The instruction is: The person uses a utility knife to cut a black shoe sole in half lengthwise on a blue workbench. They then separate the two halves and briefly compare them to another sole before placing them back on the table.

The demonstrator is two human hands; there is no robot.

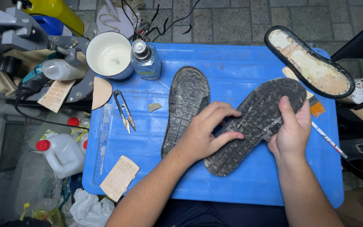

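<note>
Right now both your hands are on the dark rubber sole that lies treads-up across the middle of the blue desk. Your left hand presses down on its middle, fingers spread flat over the tread and the thumb tucked along the near edge. Your right hand clamps the sole's right edge, thumb on top, the other fingers curled underneath and out of sight. By the look of it you are working the sole by hand, pressing or flexing it; the next move seems to call for a firm, even hold so it does not slide on the smooth plastic.

Just beside it, to the left, a second sole lies treads-up, touching your left hand's knuckles. Farther left rest small thread snips and a tan cut-out piece. Beyond, near the far edge, stand a white cup and a clear bottle. At the far right corner a third sole lies with its pale glued side up, over a brush.
</note>
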